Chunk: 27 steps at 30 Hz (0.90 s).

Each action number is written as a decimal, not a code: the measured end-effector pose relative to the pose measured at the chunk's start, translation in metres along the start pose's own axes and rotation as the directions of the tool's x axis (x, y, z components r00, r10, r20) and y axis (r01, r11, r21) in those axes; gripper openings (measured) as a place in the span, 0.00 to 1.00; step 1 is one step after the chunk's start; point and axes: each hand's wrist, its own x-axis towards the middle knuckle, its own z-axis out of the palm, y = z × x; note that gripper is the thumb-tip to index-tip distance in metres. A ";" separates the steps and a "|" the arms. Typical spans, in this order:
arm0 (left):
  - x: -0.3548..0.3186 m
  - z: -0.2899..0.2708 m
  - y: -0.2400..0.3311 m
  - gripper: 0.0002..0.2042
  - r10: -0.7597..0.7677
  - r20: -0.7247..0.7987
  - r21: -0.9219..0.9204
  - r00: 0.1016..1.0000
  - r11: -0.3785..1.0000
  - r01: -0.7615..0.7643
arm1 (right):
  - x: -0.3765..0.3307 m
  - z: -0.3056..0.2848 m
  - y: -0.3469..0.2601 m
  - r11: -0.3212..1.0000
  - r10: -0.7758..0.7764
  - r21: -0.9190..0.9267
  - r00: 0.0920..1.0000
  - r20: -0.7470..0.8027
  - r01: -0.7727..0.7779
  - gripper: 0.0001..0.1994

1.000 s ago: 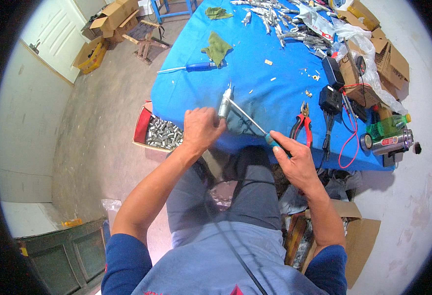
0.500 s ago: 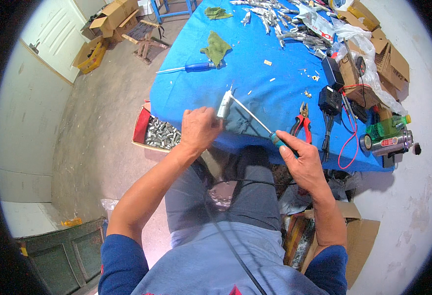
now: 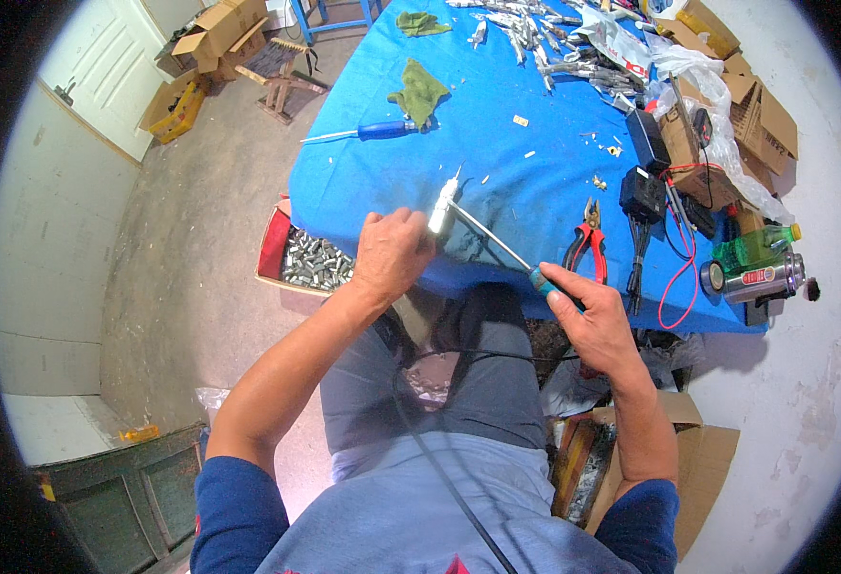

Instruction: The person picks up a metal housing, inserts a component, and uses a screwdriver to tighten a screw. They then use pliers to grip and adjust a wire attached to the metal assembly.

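Observation:
My left hand (image 3: pixel 394 253) is closed around the lower end of a small whitish cylindrical piece (image 3: pixel 443 210) with a thin pointed tip, held over the near edge of the blue cloth. In my right hand (image 3: pixel 592 323) is the teal handle of a screwdriver (image 3: pixel 493 236). Its long shaft runs up and left, and the tip touches the side of the whitish piece. Part of that piece is hidden inside my left fingers. Beyond my hands, a second screwdriver (image 3: pixel 382 129) with a blue handle lies on the cloth. Red-handled pliers (image 3: pixel 588 241) rest right of the teal screwdriver.
A blue cloth (image 3: pixel 525 182) covers the table. Several silvery parts (image 3: pixel 525 38) are heaped at its far side, near green rags (image 3: pixel 420 94). A box of small metal cylinders (image 3: pixel 315 260) stands below its left edge. Black adapters (image 3: pixel 642 196), a green bottle (image 3: pixel 755 251) and a flask (image 3: pixel 764 279) line the right.
The whitish piece has shifted slightly right and turned in my left hand. The screwdriver tip now meets it a little lower, and my right hand has moved slightly down.

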 end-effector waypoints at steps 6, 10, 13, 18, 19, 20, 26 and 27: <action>-0.001 0.002 -0.003 0.08 0.025 0.015 -0.019 1.000 1.000 -0.025 | 0.005 -0.010 -0.011 0.994 0.108 -0.020 0.992 0.059 -0.107 0.17; -0.002 0.001 -0.001 0.08 0.014 0.038 -0.014 0.999 1.000 -0.013 | 0.010 -0.020 -0.027 0.988 0.139 -0.081 0.986 0.090 -0.131 0.17; -0.001 0.000 0.001 0.08 0.011 0.059 -0.018 0.998 1.000 -0.010 | 0.013 -0.024 -0.031 0.990 0.045 -0.134 0.997 0.068 -0.036 0.17; 0.000 -0.002 0.004 0.08 -0.011 0.105 -0.025 0.994 1.000 0.013 | 0.022 -0.032 -0.048 0.947 0.003 -0.319 0.989 0.147 0.044 0.16; 0.000 -0.002 0.003 0.08 -0.016 0.104 -0.024 0.995 1.000 0.018 | 0.025 -0.033 -0.049 0.935 -0.029 -0.344 0.987 0.157 0.082 0.16; 0.000 -0.001 0.003 0.08 -0.018 0.103 -0.025 0.995 0.999 0.020 | 0.028 -0.033 -0.051 0.936 -0.014 -0.345 0.986 0.169 0.073 0.16; 0.001 -0.001 0.004 0.07 -0.024 0.110 -0.027 0.994 0.999 0.028 | 0.040 -0.036 -0.039 0.966 0.026 -0.255 0.969 0.244 0.039 0.15; 0.001 0.000 0.004 0.07 -0.029 0.109 -0.021 0.994 0.999 0.032 | 0.045 -0.037 -0.028 0.982 0.039 -0.189 0.962 0.270 0.013 0.15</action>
